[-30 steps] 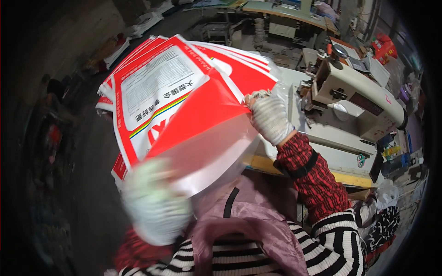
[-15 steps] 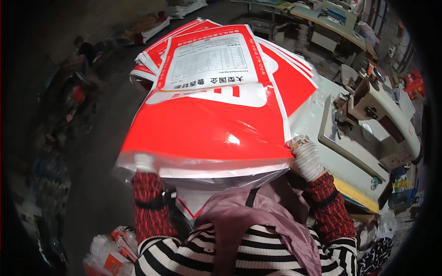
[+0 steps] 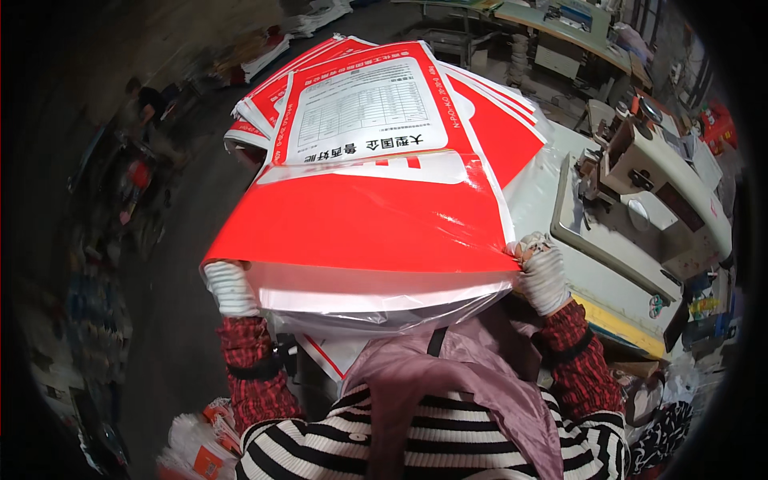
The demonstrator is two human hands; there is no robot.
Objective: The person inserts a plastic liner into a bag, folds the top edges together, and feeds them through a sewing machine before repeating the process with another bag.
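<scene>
A large glossy red-and-white printed plastic sack [image 3: 368, 224] lies in front of me on a fanned stack of similar sacks [image 3: 516, 148]. Its near edge gapes, with a white inside layer and a clear plastic liner [image 3: 384, 322] hanging toward my lap. My left hand [image 3: 230, 288], in a whitish striped glove, is closed at the sack's near left corner; the red layer covers its fingertips. At the near right corner, my right hand [image 3: 542, 272], gloved with bare fingertips, pinches the sack's edge. Between both hands the edge is stretched nearly straight.
A pale sewing machine [image 3: 668, 200] stands on a worktable [image 3: 588, 296] to my right, close to my right hand. Farther back is another machine table [image 3: 552, 32]. Bundled plastic bags [image 3: 200, 448] lie low at left. A person [image 3: 148, 100] is far left.
My left hand has moved left, from the front of the near edge to the left corner. My right hand has shifted slightly right, still on its corner. The sack's mouth now gapes wider.
</scene>
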